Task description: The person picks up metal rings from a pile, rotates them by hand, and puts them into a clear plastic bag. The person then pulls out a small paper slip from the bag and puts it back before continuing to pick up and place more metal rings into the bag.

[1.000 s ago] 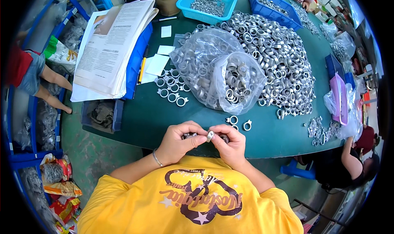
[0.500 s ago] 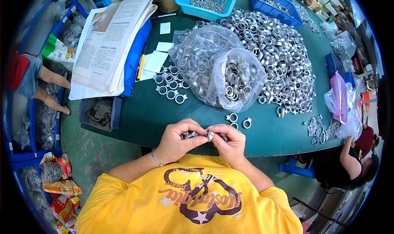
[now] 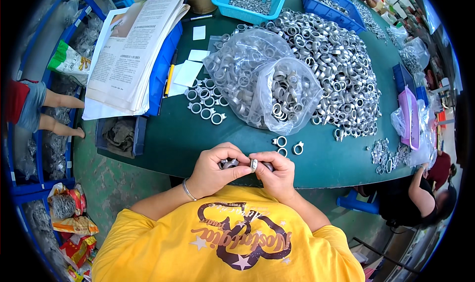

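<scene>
In front of my chest, at the table's near edge, both hands meet fingertip to fingertip. My left hand [image 3: 213,169] is closed, with several metal rings [image 3: 228,163] in its curled fingers. Thumb and fingers of my right hand [image 3: 278,172] are closed too, and a dark ring [image 3: 267,166] shows within them. Between the two hands a small metal ring [image 3: 254,165] is pinched, its lugged edge turned upward. Just beyond my hands lie a few loose rings [image 3: 298,148]. Behind them an open plastic bag [image 3: 302,118] of rings leans against a large heap of rings [image 3: 341,79].
A newspaper [image 3: 123,54] rests on a blue bin [image 3: 170,49] at the left. Turquoise [image 3: 232,15] and blue baskets [image 3: 341,20] of parts stand at the back. Another person [image 3: 420,193] sits at the right; someone's legs [image 3: 62,101] show by the left shelves.
My hands keep nearly the same place, with the pinched ring turned slightly between the fingertips. At the left, the other person's legs have shifted a little.
</scene>
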{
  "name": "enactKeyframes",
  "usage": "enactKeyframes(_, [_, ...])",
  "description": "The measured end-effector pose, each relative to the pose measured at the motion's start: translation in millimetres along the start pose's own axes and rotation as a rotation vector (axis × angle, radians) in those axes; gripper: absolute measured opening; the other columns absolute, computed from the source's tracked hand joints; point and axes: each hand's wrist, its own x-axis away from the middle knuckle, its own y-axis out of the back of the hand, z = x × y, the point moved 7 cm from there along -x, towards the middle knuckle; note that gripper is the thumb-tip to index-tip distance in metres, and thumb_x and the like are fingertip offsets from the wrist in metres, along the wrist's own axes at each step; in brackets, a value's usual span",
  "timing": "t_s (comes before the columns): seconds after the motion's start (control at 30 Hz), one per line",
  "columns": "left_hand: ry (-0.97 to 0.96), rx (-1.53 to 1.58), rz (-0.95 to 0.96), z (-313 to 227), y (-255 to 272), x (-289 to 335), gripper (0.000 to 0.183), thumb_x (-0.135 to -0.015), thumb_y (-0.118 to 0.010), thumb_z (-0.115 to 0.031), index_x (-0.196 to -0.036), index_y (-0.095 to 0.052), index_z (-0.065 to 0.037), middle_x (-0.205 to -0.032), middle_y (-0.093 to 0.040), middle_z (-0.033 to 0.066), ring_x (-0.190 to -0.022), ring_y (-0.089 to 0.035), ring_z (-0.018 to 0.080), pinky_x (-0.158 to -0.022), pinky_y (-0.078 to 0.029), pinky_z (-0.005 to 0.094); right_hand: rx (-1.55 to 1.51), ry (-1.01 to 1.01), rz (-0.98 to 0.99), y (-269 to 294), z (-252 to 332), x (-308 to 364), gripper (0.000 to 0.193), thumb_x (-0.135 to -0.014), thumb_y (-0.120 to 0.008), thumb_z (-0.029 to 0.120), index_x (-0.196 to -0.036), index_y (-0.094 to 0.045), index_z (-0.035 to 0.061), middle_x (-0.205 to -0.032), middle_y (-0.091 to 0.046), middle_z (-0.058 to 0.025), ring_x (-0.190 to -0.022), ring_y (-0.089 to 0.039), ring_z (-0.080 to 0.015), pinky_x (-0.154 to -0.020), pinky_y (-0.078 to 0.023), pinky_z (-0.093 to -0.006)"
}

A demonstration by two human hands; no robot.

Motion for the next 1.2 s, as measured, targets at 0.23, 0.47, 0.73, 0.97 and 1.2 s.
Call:
enactKeyframes(0.23, [-0.028, -0.035, 0.002, -3, -1, 0, 0.014, -0.071, -0.073, -0.006, -0.081, -0.064, -0.003, -0.080, -0.059, 0.0041, -0.072, -0.056, 0.0097, -0.063, -0.043, 0.0208, 0.014, 0.008, 0.018, 0, -2, 0, 0.013, -0.079, -0.060, -0.003, -0.092, -0.063, -0.0008, -0.082, -0.065, -0.0056, -0.072, -0.059, -0.0072, -0.063, -0.047, -0.0188])
enactKeyframes(0.47, [0.079, 0.036, 0.020, 7, -2, 1, 0.024, -0.067, -0.076, -0.007, -0.086, -0.061, -0.003, -0.082, -0.057, 0.0031, -0.074, -0.054, 0.0092, -0.067, -0.043, 0.0209, -0.004, -0.042, 0.082, -5, -13, 1, 0.011, -0.081, -0.060, 0.000, -0.092, -0.060, -0.0006, -0.084, -0.065, -0.0052, -0.073, -0.058, -0.0065, -0.063, -0.046, -0.0187])
enactKeyframes(0.73, [0.329, 0.153, 0.047, 33, -3, 4, 0.025, -0.069, -0.071, -0.001, -0.089, -0.057, -0.005, -0.082, -0.056, 0.0027, -0.069, -0.052, 0.0085, -0.058, -0.042, 0.0188, -0.244, -0.378, 0.159, -15, -20, -3, 0.030, -0.082, -0.058, 0.000, -0.108, -0.043, 0.0029, -0.071, -0.058, -0.0017, -0.063, -0.053, -0.0070, -0.054, -0.042, -0.0201])
enactKeyframes(0.97, [0.432, 0.903, -0.061, 40, 0, 4, 0.012, -0.081, -0.051, -0.007, -0.092, -0.050, -0.007, -0.088, -0.054, 0.0121, -0.067, -0.053, 0.0146, -0.045, -0.039, 0.0205, -0.642, -0.556, 0.112, -13, -33, -3, 0.026, -0.085, -0.046, 0.001, -0.110, -0.040, 0.0040, -0.101, -0.051, -0.0119, -0.063, -0.049, -0.0122, -0.049, -0.038, -0.0208])
enactKeyframes(1.2, [0.468, 0.769, -0.064, 48, 0, 9, 0.008, -0.082, -0.057, -0.008, -0.088, -0.052, -0.005, -0.079, -0.056, 0.0090, -0.062, -0.053, 0.0127, -0.044, -0.039, 0.0196, -0.618, -0.455, 0.083, -11, -29, -6, 0.019, -0.091, -0.049, 0.014, -0.105, -0.049, 0.0012, -0.077, -0.058, -0.0073, -0.052, -0.046, -0.0098, -0.045, -0.036, -0.0188])
